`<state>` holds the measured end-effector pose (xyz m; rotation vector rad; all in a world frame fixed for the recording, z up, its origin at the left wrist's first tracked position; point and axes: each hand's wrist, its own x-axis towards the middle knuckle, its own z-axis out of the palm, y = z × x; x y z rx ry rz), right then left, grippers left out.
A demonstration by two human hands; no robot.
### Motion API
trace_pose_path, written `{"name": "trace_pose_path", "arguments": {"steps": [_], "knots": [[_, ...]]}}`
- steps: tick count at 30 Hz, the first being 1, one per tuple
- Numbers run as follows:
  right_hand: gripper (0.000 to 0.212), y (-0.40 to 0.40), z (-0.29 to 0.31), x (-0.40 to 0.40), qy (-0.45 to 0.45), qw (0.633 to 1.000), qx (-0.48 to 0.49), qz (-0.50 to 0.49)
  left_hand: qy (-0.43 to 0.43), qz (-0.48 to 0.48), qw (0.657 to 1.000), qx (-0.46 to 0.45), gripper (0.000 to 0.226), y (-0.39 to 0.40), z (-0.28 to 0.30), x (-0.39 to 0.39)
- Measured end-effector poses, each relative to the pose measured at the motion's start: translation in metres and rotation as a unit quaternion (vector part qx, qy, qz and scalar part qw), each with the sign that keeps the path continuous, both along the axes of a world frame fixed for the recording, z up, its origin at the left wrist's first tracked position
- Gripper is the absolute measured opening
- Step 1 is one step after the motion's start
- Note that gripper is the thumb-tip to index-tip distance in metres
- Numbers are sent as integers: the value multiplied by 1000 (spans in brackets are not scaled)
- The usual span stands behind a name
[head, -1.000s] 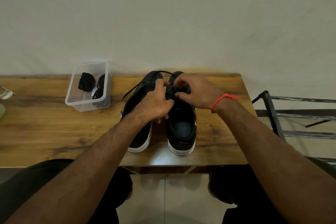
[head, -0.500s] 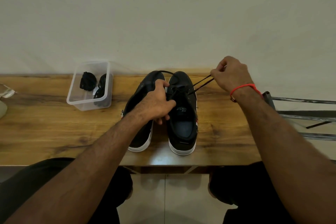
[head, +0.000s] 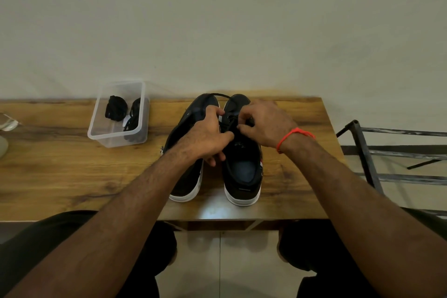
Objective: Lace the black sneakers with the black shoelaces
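Lacing the right-hand sneaker, both hands at its eyelets

Your left hand curls over the inner edge of the right sneaker, likely bracing it so the eyelets stay put, while your right hand pinches the black shoelace over the tongue to feed it. The left sneaker sits just beside that shoe on the tabletop. Spare laces wait in the clear container, well left of the right sneaker, within easy reach.
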<state>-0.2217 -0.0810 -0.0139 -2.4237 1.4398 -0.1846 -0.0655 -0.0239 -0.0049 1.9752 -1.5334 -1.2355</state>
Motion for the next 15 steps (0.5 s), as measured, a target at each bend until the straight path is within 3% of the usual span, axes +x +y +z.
{"name": "trace_pose_path", "arguments": {"steps": [4,6,8,11,15], "knots": [[13,-12,21,-18,-135,980,21,-148,6,6,1000,2,62,-2,-2,1],[15,-22,26,-36,-119,969,21,-215,10,7,1000,6,61,-3,-3,1],[23,-30,22,-53,-47,965,52,-251,11,9,1000,8,60,-3,-4,2],[34,-30,13,-59,28,974,65,-215,11,11,1000,6,62,-3,-5,1],[21,-21,12,-29,-37,993,87,-65,7,6,1000,4,62,-3,-5,1]]}}
